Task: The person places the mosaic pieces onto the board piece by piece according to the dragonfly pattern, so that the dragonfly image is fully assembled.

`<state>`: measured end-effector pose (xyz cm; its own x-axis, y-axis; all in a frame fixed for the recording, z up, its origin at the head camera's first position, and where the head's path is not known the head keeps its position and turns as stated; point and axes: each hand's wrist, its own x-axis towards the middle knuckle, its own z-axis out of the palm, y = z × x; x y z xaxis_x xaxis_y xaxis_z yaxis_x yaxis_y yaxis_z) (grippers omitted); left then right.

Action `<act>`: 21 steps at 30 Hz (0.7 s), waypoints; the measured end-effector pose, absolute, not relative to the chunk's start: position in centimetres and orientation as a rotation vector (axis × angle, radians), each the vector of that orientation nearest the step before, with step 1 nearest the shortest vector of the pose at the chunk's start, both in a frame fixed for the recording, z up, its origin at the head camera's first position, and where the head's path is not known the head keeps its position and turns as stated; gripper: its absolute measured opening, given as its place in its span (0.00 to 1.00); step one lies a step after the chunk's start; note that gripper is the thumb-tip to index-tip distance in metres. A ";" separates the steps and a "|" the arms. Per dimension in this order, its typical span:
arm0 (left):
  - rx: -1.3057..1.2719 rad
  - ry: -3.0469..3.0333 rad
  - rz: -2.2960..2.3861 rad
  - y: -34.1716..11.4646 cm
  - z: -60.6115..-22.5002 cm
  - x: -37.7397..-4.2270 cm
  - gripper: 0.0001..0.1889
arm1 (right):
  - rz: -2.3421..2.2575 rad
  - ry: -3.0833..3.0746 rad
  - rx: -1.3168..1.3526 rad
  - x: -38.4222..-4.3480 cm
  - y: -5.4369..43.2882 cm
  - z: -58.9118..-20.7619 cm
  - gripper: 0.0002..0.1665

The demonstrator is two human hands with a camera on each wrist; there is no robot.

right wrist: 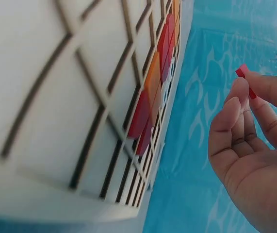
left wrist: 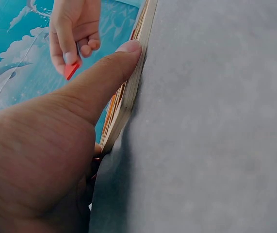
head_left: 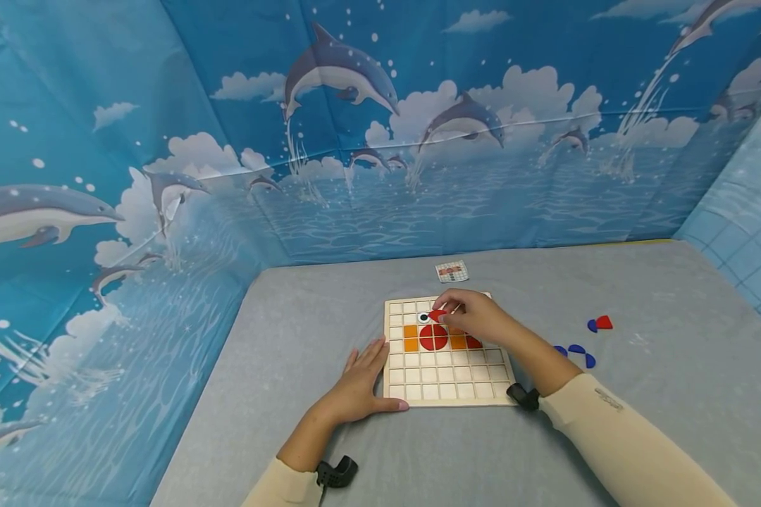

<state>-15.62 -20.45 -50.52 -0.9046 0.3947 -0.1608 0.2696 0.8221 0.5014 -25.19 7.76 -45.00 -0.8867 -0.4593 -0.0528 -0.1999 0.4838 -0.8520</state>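
A wooden grid board (head_left: 418, 391) lies on the grey cloth, with orange squares (head_left: 411, 343), a red circle (head_left: 433, 338) of quarter pieces and a black-and-white eye piece (head_left: 423, 317) set in its cells. My left hand (head_left: 358, 394) rests against the board's left side, fingers straight, its thumb on the near edge by the corner. Above the upper rows, my right hand (head_left: 478, 315) pinches a small red tile (right wrist: 246, 80) between thumb and fingertips. The right wrist view shows that tile held clear of the board. The right hand partly covers the board's upper right cells.
A small pattern card (head_left: 452, 272) lies beyond the board. To the right are loose blue pieces (head_left: 577, 348), and a red piece (head_left: 604, 322) beside another blue one (head_left: 592, 325). A dolphin-print backdrop (head_left: 380, 211) stands behind the grey table surface (head_left: 279, 331).
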 end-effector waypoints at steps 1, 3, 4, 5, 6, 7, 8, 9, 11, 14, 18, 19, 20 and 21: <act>0.511 2.748 0.702 -20.4 -50.5 -15.6 0.62 | -1.356 2.456 -0.565 -25.3 7.5 -45.0 0.11; 0.511 2.747 0.700 -20.4 -50.6 -15.7 0.62 | -1.364 2.442 -0.567 -25.4 7.0 -44.9 0.12; 0.512 2.748 0.697 -20.4 -50.6 -15.7 0.62 | -1.367 2.441 -0.573 -25.5 6.7 -44.8 0.12; 0.513 2.748 0.696 -20.4 -50.6 -15.7 0.62 | -1.368 2.442 -0.578 -25.6 6.5 -44.8 0.12; 0.514 2.749 0.695 -20.5 -50.5 -15.7 0.62 | -1.367 2.442 -0.583 -25.7 6.2 -44.8 0.12; 0.516 2.749 0.695 -20.5 -50.5 -15.7 0.62 | -1.365 2.443 -0.590 -25.8 5.9 -44.8 0.11; 0.519 2.749 0.694 -20.5 -50.5 -15.7 0.62 | -1.360 2.445 -0.594 -25.9 5.7 -44.8 0.11; 0.520 2.750 0.694 -20.5 -50.5 -15.7 0.62 | -1.354 2.447 -0.600 -26.0 5.4 -44.8 0.10; 0.522 2.750 0.696 -20.5 -50.5 -15.6 0.62 | -1.335 2.451 -0.624 -26.2 5.0 -44.8 0.08; 0.523 2.746 0.700 -20.6 -50.5 -15.7 0.62 | -1.311 2.454 -0.643 -26.4 4.5 -44.7 0.07; 0.523 2.741 0.699 -20.6 -50.6 -15.7 0.62 | -1.295 2.437 -0.626 -26.5 3.8 -44.8 0.08; 0.523 2.742 0.699 -20.6 -50.6 -15.7 0.62 | -1.290 2.433 -0.625 -26.6 3.7 -44.9 0.08; 0.523 2.741 0.700 -20.6 -50.6 -15.7 0.62 | -1.283 2.428 -0.625 -26.6 3.5 -44.9 0.08; 0.523 2.741 0.700 -20.6 -50.6 -15.7 0.62 | -1.277 2.425 -0.622 -26.7 3.3 -44.9 0.08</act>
<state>-15.73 -20.61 -50.58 -0.9001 0.4042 -0.1626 0.2769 0.8188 0.5029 -26.68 3.31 -44.95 -0.8504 -0.5192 -0.0850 -0.2236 0.5030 -0.8349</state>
